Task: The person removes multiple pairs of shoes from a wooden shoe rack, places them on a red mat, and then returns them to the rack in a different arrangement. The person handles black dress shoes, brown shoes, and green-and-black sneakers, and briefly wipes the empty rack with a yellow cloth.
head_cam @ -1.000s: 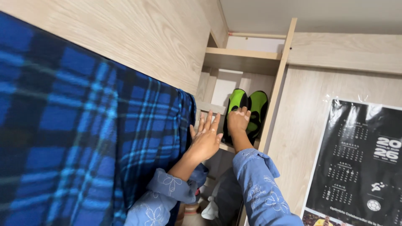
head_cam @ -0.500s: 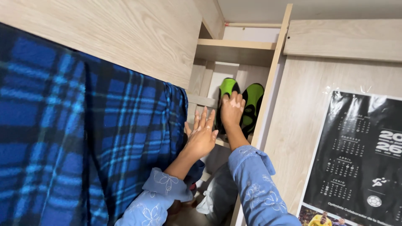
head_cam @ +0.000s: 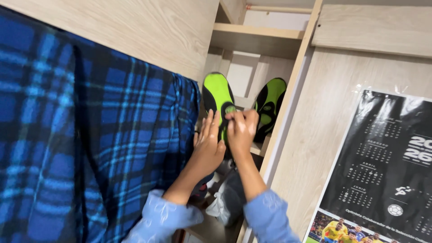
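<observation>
So from the head camera, it's a pretty tight spot: the right hand (head_cam: 241,130) is pinched around the near green and black shoe (head_cam: 217,96), fingers closed on its lower part, and that shoe is lifted up and tilted in front of the open wardrobe compartment, its toe pointing up toward the shelf above (head_cam: 256,39). The left hand (head_cam: 208,148) is flat and open, fingers spread and straight, pressed alongside the shoe's left edge, though I can't tell for sure if the palm actually touches it. The second green shoe (head_cam: 271,105) stands upright deeper in the compartment, just right of the held one, leaning by the light wood upright (head_cam: 288,96). Room is narrow here: on the left a blue plaid blanket (head_cam: 99,148) hangs down off the wood panel (head_cam: 148,31) and its edge comes right up to the left hand, and on the right the upright boxes things in. Below the hands there's a dark gap with a grey and white bundle (head_cam: 227,200), too murky to say what it is. A dark poster calendar (head_cam: 387,166) is stuck on the wardrobe door at right, well apart from the hands. Both sleeves are light blue.
</observation>
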